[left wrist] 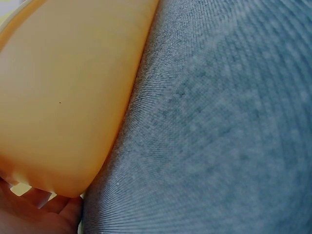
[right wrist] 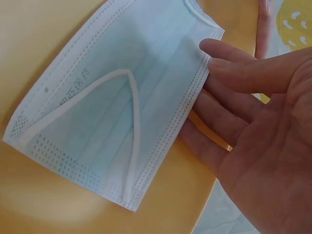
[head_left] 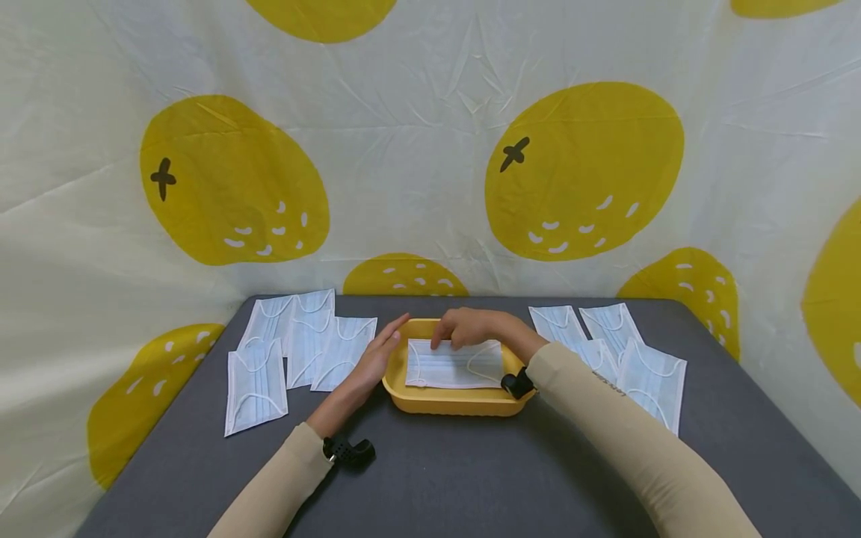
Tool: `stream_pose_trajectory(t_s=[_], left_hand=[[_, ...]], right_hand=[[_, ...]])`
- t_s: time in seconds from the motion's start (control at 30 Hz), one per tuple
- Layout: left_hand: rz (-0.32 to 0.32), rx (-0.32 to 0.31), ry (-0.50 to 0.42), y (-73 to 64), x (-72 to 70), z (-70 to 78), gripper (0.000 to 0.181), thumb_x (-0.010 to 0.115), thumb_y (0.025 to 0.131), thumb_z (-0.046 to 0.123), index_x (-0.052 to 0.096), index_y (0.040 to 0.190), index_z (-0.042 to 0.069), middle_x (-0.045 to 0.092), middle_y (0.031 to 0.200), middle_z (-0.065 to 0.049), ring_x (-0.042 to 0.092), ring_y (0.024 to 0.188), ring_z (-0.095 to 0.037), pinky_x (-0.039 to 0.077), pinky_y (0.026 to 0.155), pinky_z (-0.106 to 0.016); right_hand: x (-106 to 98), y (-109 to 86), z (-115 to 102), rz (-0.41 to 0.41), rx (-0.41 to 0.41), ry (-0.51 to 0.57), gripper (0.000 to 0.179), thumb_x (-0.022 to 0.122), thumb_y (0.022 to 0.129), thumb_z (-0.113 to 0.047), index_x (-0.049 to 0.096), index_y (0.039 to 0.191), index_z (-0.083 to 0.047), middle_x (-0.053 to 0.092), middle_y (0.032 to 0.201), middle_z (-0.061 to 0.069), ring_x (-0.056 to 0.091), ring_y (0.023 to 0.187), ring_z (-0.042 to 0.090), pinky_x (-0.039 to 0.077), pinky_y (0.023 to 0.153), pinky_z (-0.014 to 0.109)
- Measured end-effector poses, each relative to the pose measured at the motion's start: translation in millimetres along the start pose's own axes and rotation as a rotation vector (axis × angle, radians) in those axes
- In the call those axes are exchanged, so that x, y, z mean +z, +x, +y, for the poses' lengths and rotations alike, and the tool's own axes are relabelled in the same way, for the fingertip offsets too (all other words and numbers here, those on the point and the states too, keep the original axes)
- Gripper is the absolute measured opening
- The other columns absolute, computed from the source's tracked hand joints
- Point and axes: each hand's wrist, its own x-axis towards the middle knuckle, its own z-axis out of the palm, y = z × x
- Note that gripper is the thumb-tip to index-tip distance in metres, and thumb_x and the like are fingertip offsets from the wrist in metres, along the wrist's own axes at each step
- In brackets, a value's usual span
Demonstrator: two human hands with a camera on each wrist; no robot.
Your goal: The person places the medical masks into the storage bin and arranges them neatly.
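A pale blue face mask [head_left: 437, 368] with white ear loops lies flat in a yellow tray [head_left: 457, 405]. My right hand [head_left: 467, 329] reaches over the tray's far side; in the right wrist view its fingertips [right wrist: 210, 45] touch the mask's long edge, without a visible pinch. Some of those fingers are partly hidden by that edge. At the tray's left end my left hand [head_left: 377, 362] rests against the outer wall, fingers extended. The left wrist view shows only part of these fingers [left wrist: 61, 207] by the tray's corner.
Several masks [head_left: 257, 385] are spread on the left of the dark grey table [head_left: 444, 478], some overlapping. Several more masks [head_left: 649, 381] lie on the right, partly behind my right forearm. A white curtain [head_left: 417, 149] with yellow fruit prints hangs behind the table.
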Motion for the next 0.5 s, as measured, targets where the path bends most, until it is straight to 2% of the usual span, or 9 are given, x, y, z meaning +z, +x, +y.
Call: stream_pose_trajectory(t_s=[0.27,0.5], left_hand=[[0.000,0.001,0.005,-0.4,-0.1,0.6,0.050,0.029,0.114,0.030,0.033,0.163,0.024,0.025,0.172,-0.004,0.019,0.161,-0.031,0.011,0.130,-0.058],[0.003,0.008,0.006,0.3,0.2,-0.2,0.050,0.030,0.114,0.029,0.032,0.163,0.022,0.026,0.172,-0.005,0.019,0.161,-0.030,0.012,0.130,-0.057]], right_hand=[[-0.9,-2.8,-4.5,-0.019,-0.020,-0.003,0.047,0.054,0.092,0.006,0.069,0.134,-0.006,0.062,0.146,0.012,0.054,0.140,0.031,0.045,0.118,0.047],[0.2,-1.5,-4.3,-0.034,0.000,-0.003,0.044,0.058,0.095,0.001,0.067,0.137,-0.008,0.059,0.149,0.011,0.052,0.142,0.030,0.043,0.119,0.046]])
